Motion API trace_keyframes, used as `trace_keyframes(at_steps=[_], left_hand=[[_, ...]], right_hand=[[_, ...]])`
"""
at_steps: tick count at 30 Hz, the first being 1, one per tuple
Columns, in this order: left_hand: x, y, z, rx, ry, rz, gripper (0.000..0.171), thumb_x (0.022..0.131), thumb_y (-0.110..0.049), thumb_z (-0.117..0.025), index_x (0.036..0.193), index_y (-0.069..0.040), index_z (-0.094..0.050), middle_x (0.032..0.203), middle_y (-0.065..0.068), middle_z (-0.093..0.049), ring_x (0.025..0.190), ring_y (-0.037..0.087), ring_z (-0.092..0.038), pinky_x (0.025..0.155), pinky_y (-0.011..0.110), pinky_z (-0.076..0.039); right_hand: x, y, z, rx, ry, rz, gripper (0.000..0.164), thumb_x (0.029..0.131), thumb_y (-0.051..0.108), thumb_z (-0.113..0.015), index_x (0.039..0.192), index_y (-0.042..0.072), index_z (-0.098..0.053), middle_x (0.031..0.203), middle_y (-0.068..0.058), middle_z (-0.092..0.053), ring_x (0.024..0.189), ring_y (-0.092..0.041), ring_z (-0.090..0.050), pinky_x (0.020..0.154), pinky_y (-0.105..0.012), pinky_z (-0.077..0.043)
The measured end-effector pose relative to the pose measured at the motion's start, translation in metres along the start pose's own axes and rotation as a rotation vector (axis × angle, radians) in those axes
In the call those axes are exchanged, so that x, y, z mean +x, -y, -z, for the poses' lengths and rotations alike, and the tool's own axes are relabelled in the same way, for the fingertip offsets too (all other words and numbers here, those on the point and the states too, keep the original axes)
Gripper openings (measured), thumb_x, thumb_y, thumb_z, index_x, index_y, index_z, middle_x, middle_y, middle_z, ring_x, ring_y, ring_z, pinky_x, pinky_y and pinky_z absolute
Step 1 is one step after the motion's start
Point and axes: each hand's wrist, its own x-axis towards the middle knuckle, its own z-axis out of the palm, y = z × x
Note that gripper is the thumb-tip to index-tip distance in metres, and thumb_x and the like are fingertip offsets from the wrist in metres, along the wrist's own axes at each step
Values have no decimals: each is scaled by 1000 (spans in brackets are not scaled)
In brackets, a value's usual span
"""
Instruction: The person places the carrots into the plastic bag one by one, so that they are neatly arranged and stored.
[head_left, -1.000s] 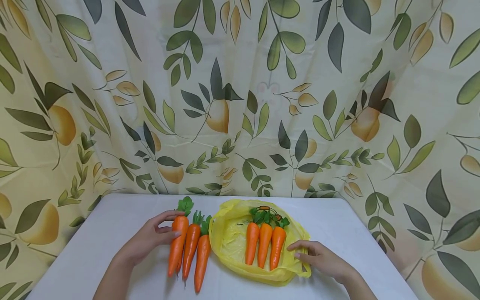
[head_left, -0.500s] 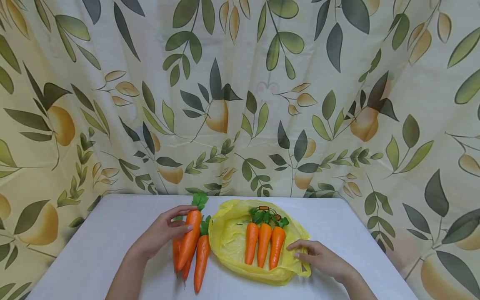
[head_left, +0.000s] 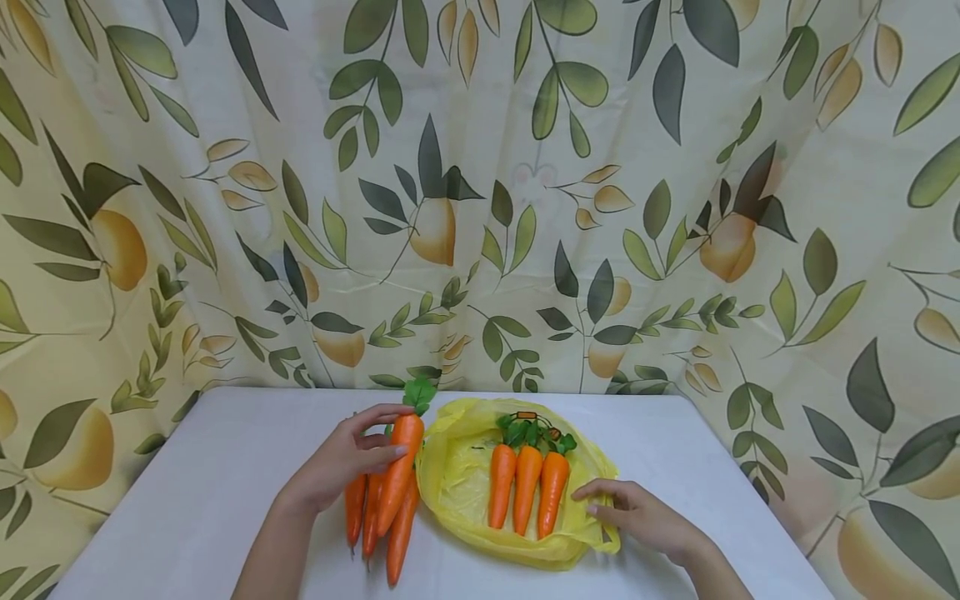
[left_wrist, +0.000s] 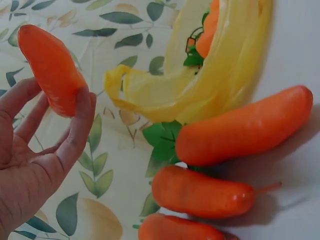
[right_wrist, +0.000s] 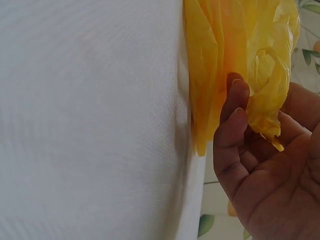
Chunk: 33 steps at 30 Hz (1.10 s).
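Note:
My left hand [head_left: 337, 458] pinches an orange carrot [head_left: 401, 479] between thumb and fingers, its green leaves upward. In the left wrist view this carrot [left_wrist: 55, 70] is raised above the others. Below it three more carrots [head_left: 402, 546] lie side by side on the table, partly covered by the hand and the held carrot. To their right a yellow plastic bag [head_left: 453, 475] is spread open, with three carrots [head_left: 528, 492] lying in it. My right hand [head_left: 648, 517] holds the bag's right edge; in the right wrist view its fingers curl at the bag's handle [right_wrist: 270, 95].
A white cloth [head_left: 225, 467] covers the table. Behind it and at both sides hangs a curtain [head_left: 480, 250] printed with leaves and fruit. The bag's raised left rim stands close beside the loose carrots.
My left hand has lifted the leftmost carrot and carried it right, over the other loose carrots toward the bag. The right hand has stayed at the bag's edge.

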Motion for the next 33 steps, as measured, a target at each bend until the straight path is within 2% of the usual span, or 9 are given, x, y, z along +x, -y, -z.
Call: trace_keyframes(at_steps=[11,16,21,33], left_hand=[[14,-9,-22,1,34,-44,52,92,-13,-80,141,-17,-63,144,15,-50,111,31,-65,84,40,-58],[17,-11,-33,-9,74,-63,52,94,-15,-79,143,-15,-61,146,14,-51,114,32,-64,89,41,-56],[19,-11,-44,-28,105,-81,52,95,-14,-78,144,-15,-60,147,15,-49,114,34,-63,92,42,-55],[28,-2,-69,-56,143,-45,49,94,-14,-79,140,-16,-64,142,9,-56,110,32,-64,88,40,-56]], right_hand=[[0,0,0,-1,5,6,28,103,25,-65,127,13,-71,135,-10,-59,118,-31,-47,98,-58,-38],[1,0,0,2,0,-10,28,103,24,-65,128,13,-71,130,-9,-59,113,-30,-48,95,-54,-39],[0,-1,-1,1,1,-9,27,103,23,-65,128,13,-71,132,-10,-59,114,-31,-47,96,-56,-38],[0,0,-1,-10,-3,-4,27,103,23,-65,128,13,-71,125,-8,-60,110,-30,-47,90,-47,-39]])
